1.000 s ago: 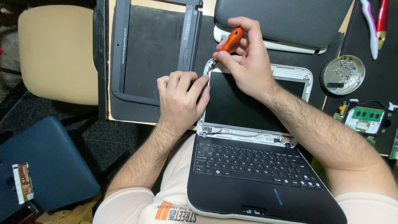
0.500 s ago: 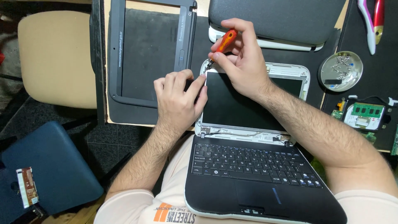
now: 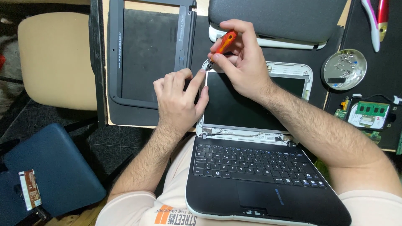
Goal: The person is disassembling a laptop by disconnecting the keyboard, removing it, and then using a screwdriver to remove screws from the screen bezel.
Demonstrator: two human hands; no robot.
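A small black-and-white laptop (image 3: 251, 188) lies open on my lap, its screen (image 3: 243, 109) flat back on the table edge with the bezel off. My right hand (image 3: 243, 62) grips an orange-handled screwdriver (image 3: 224, 44), its tip at the screen's top left corner. My left hand (image 3: 180, 100) rests against the left edge of the screen, index finger stretched toward that same corner, holding nothing.
The removed black bezel frame (image 3: 146, 58) lies to the left on the table. A closed grey laptop (image 3: 276, 21) sits behind. A round metal dish (image 3: 343, 69) with screws, a green memory module (image 3: 370, 111) and red-handled pliers (image 3: 379, 19) lie right. A beige chair (image 3: 54, 58) stands left.
My right hand and the screwdriver stay at the screen's top left corner with slight shifts. My left hand's index finger has moved closer to that corner.
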